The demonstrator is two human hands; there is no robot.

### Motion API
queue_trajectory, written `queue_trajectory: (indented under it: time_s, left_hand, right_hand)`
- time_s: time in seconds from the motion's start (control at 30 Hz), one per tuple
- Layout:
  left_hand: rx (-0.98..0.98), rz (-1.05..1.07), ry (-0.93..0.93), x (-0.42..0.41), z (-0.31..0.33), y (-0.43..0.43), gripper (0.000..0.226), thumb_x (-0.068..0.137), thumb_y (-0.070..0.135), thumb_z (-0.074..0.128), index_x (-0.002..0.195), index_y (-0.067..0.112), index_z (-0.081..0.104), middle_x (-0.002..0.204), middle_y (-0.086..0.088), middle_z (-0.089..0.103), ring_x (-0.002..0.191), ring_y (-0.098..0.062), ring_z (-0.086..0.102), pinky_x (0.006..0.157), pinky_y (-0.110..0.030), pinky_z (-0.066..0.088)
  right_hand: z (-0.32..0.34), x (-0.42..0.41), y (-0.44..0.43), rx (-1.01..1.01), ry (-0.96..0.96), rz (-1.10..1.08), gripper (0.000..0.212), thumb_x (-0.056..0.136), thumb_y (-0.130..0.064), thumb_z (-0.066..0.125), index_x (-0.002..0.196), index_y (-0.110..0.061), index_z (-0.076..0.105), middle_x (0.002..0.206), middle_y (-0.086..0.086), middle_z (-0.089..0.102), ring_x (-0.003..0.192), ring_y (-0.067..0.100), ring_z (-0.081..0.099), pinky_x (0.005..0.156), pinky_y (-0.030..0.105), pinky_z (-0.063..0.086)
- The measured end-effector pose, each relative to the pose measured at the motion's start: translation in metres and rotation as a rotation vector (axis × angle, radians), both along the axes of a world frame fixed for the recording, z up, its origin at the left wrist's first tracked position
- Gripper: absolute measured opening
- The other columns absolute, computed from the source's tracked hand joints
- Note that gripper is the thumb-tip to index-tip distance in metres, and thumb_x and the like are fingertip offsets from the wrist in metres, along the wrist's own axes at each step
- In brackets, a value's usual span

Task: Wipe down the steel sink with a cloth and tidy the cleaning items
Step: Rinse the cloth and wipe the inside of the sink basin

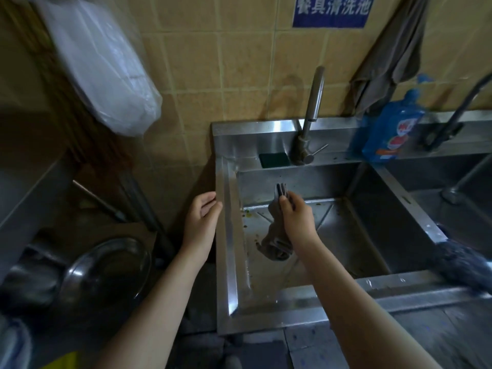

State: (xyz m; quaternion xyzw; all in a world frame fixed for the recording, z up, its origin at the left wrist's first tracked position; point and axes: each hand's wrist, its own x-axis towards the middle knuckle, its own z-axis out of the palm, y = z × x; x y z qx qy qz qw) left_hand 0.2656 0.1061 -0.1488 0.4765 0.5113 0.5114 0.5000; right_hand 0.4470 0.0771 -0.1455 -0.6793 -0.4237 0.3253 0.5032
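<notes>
My right hand (296,213) grips the top of a brownish-grey cloth (275,242) and holds it up inside the left basin of the steel sink (230,235). The cloth hangs down twisted, its lower end near the basin floor, which carries small food specks. My left hand (203,211) hovers at the sink's left rim, fingers loosely curled and empty. A dark green scouring pad (274,159) lies on the back ledge left of the faucet (310,115). A blue detergent bottle (394,126) stands on the ledge to the right.
A second basin (452,187) with its own tap lies to the right. A grey towel (391,51) hangs on the tiled wall. A blue-grey rag (463,265) lies over the divider at right. Steel bowls (106,270) sit low on the left, under a hanging plastic bag (106,67).
</notes>
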Motion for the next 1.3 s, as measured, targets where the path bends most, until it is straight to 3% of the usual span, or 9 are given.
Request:
queue_trajectory:
  time_s: [0.07, 0.23, 0.47, 0.67, 0.8, 0.93, 1.07, 1.2, 1.3]
  left_hand:
    - [0.019, 0.027, -0.027, 0.004, 0.011, -0.022, 0.018, 0.091, 0.017, 0.054, 0.103, 0.03, 0.056, 0.1, 0.019, 0.057, 0.086, 0.018, 0.056, 0.07, -0.01, 0.046]
    - [0.056, 0.101, -0.062, 0.019, 0.035, -0.076, 0.019, 0.09, 0.018, 0.055, 0.108, 0.026, 0.057, 0.102, 0.019, 0.057, 0.091, 0.012, 0.055, 0.085, -0.019, 0.045]
    - [0.124, 0.058, -0.092, 0.033, 0.055, -0.14, 0.019, 0.09, 0.017, 0.054, 0.1, 0.034, 0.057, 0.107, 0.016, 0.056, 0.105, 0.003, 0.052, 0.093, -0.027, 0.043]
    - [0.154, 0.009, -0.072, 0.016, 0.048, -0.165, 0.023, 0.09, 0.014, 0.054, 0.1, 0.035, 0.057, 0.115, 0.006, 0.058, 0.112, -0.004, 0.052, 0.094, -0.028, 0.042]
    - [0.158, -0.042, -0.037, -0.001, 0.036, -0.167, 0.025, 0.089, 0.014, 0.054, 0.099, 0.037, 0.056, 0.12, 0.002, 0.057, 0.116, -0.007, 0.051, 0.095, -0.029, 0.041]
    - [0.106, -0.089, -0.025, -0.03, 0.019, -0.16, 0.025, 0.089, 0.014, 0.054, 0.099, 0.038, 0.056, 0.114, 0.008, 0.058, 0.114, -0.006, 0.052, 0.094, -0.028, 0.041]
    - [0.057, -0.12, -0.023, -0.054, 0.0, -0.148, 0.025, 0.089, 0.013, 0.055, 0.097, 0.037, 0.056, 0.11, 0.012, 0.058, 0.112, -0.006, 0.053, 0.091, -0.026, 0.041]
    - [0.01, -0.137, -0.016, -0.062, -0.019, -0.142, 0.024, 0.089, 0.016, 0.055, 0.097, 0.039, 0.055, 0.11, 0.01, 0.058, 0.111, -0.006, 0.053, 0.085, -0.021, 0.042]
    - [-0.029, -0.154, 0.022, -0.061, -0.036, -0.145, 0.022, 0.087, 0.023, 0.057, 0.095, 0.043, 0.056, 0.109, 0.015, 0.059, 0.11, -0.005, 0.053, 0.088, -0.026, 0.042]
  right_hand:
    - [0.009, 0.005, -0.015, 0.033, -0.037, 0.021, 0.014, 0.097, -0.022, 0.043, 0.092, -0.02, 0.056, 0.076, -0.008, 0.057, 0.073, 0.011, 0.056, 0.063, 0.023, 0.045]
    - [0.026, 0.015, -0.061, 0.112, -0.036, 0.05, 0.017, 0.097, -0.022, 0.042, 0.093, -0.017, 0.058, 0.075, -0.007, 0.058, 0.07, 0.008, 0.055, 0.06, 0.022, 0.042]
    - [0.028, 0.013, -0.113, 0.118, -0.041, 0.029, 0.015, 0.097, -0.022, 0.042, 0.096, -0.018, 0.057, 0.074, -0.011, 0.056, 0.069, 0.006, 0.052, 0.058, 0.019, 0.038]
    - [0.016, 0.003, -0.14, 0.074, -0.026, -0.011, 0.031, 0.098, -0.024, 0.042, 0.12, -0.008, 0.057, 0.102, 0.001, 0.062, 0.094, 0.015, 0.055, 0.078, 0.025, 0.039]
    - [0.007, -0.009, -0.151, 0.065, -0.052, -0.048, 0.024, 0.098, -0.022, 0.042, 0.111, -0.012, 0.059, 0.083, -0.009, 0.058, 0.079, 0.009, 0.053, 0.065, 0.022, 0.038]
    - [-0.001, -0.026, -0.154, 0.019, -0.091, -0.128, 0.022, 0.097, -0.021, 0.043, 0.105, -0.009, 0.059, 0.082, -0.004, 0.057, 0.077, 0.014, 0.052, 0.06, 0.021, 0.037]
    - [-0.015, -0.047, -0.154, -0.016, -0.077, -0.173, 0.013, 0.097, -0.02, 0.044, 0.094, -0.015, 0.056, 0.075, -0.008, 0.053, 0.075, 0.013, 0.048, 0.068, 0.023, 0.036]
    - [-0.03, -0.066, -0.16, -0.037, -0.083, -0.182, 0.011, 0.097, -0.019, 0.045, 0.095, -0.022, 0.055, 0.076, -0.014, 0.055, 0.07, 0.002, 0.05, 0.058, 0.008, 0.036]
    - [-0.043, -0.073, -0.166, -0.092, -0.057, -0.178, 0.013, 0.097, -0.019, 0.045, 0.097, -0.019, 0.058, 0.075, -0.012, 0.054, 0.07, 0.007, 0.049, 0.067, 0.021, 0.037]
